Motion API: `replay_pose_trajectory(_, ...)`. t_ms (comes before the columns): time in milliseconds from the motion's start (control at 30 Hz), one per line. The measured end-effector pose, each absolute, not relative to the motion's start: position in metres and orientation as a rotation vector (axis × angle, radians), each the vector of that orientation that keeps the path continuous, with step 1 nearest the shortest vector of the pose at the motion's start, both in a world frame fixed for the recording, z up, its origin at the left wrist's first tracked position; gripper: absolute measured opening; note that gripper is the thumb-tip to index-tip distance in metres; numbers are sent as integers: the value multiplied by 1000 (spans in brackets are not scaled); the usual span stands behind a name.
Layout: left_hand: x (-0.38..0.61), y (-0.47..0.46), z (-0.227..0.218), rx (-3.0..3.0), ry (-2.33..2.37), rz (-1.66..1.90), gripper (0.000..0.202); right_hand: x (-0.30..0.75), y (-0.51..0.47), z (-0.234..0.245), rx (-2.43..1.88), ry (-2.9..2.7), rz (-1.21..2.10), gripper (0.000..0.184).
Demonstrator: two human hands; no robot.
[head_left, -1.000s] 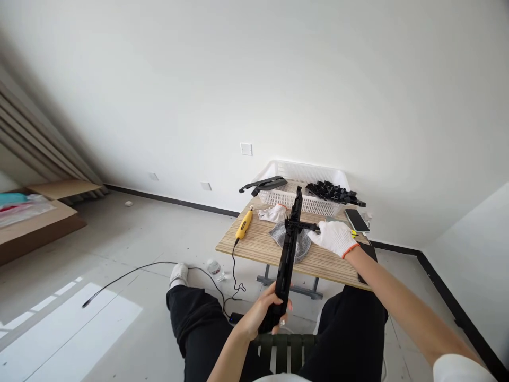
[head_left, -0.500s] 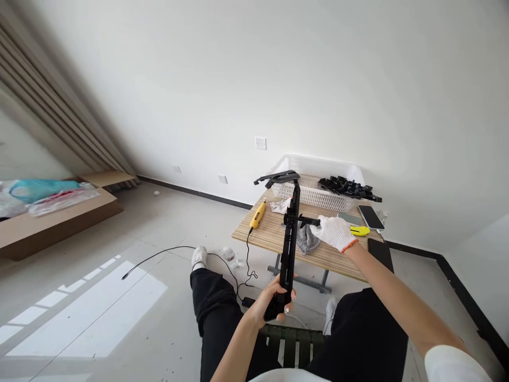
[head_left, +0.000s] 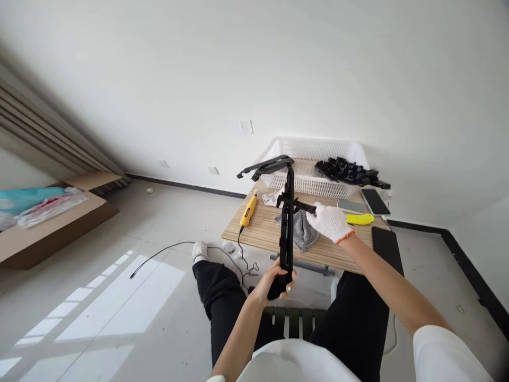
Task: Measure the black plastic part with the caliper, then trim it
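Observation:
My bare left hand (head_left: pixel 274 281) is closed around the lower end of a long black plastic part (head_left: pixel 286 233). The part stands nearly upright over the table's front edge, and its top bends off to the left in a wider piece. My right hand (head_left: pixel 328 220), in a white knit glove with an orange cuff, grips what looks like a black caliper (head_left: pixel 304 206). Its jaws lie across the upper middle of the long part; exact contact is too small to tell. Behind and below them a grey cloth (head_left: pixel 304 233) rests on the table.
The wooden table (head_left: pixel 234 228) bears a yellow corded rotary tool (head_left: pixel 248 210), a white glove (head_left: pixel 272 198), a yellow utility knife (head_left: pixel 360 219), a phone (head_left: pixel 374 202) and a dark flat item (head_left: pixel 385 246). A white basket (head_left: pixel 318 187) holds black parts (head_left: pixel 350 172). Cables cross the floor.
The view has shifted and tilted slightly. Both hands keep their hold, and the caliper now slants a little more across the long part.

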State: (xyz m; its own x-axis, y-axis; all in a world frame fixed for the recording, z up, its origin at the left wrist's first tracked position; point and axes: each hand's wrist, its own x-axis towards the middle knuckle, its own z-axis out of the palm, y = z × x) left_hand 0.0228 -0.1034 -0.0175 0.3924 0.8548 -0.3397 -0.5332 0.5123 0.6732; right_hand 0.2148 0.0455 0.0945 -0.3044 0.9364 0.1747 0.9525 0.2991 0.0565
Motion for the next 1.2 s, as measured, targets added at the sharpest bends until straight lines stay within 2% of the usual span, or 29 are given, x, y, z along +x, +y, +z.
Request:
replay_pose_trajectory(100,24,-100,-15,520,743,944,52,212,50,84,-1798,-2372,-227,48)
replay_pose_trajectory(433,10,-75,-33,701,745,955,68,215,14,20,-1873,-2133,-158,54)
replay_pose_trajectory(600,4,-72,-27,818,818,873,69,222,10,12,-1913,-2072,-171,54)
replay_pose_trajectory(833,2,-67,-23,932,996,836,75,216,28,7,-1882,-2011,-160,85)
replay_pose_trajectory(1033,0,-64,-21,957,1012,816,61,216,30,12,-1916,-2047,-7,92)
replay_pose_trajectory(1200,2,-64,-21,957,1046,835,59,218,31,11,-1937,-2050,-36,95)
